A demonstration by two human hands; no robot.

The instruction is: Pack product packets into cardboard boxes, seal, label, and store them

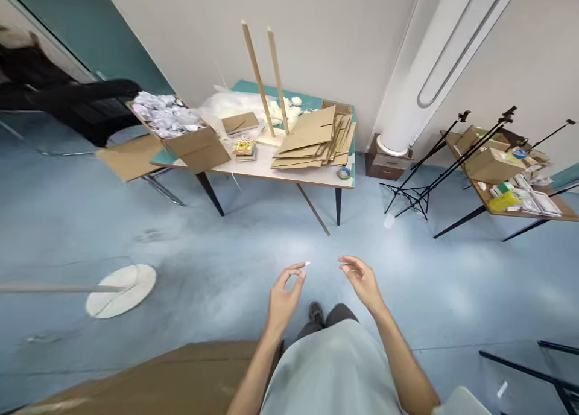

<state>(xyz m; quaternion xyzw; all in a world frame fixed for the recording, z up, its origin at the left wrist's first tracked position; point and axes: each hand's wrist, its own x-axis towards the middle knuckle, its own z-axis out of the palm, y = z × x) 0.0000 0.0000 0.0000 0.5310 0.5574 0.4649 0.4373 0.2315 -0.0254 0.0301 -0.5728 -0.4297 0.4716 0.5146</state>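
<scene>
My left hand point(284, 295) is in front of my body over the blue floor, its thumb and index finger close together. At the index fingertip is a small white piece point(307, 263), too small to name. To its right, my right hand point(360, 282) hovers with bent fingers slightly apart and nothing visible in them. The two hands do not touch each other. Beyond them is a table point(266, 171) bearing a stack of flattened cardboard point(307, 131), an open cardboard box point(196, 149) of crumpled white paper point(165, 113), and a small colourful stack point(244, 148).
Two wooden posts point(257, 80) rise from the table, and a tape roll point(344, 174) lies at its corner. Black tripods point(418, 192) and a cluttered second table point(491, 207) are at right. A round white base point(121, 291) with a pole lies left; a brown surface point(181, 382) is nearby.
</scene>
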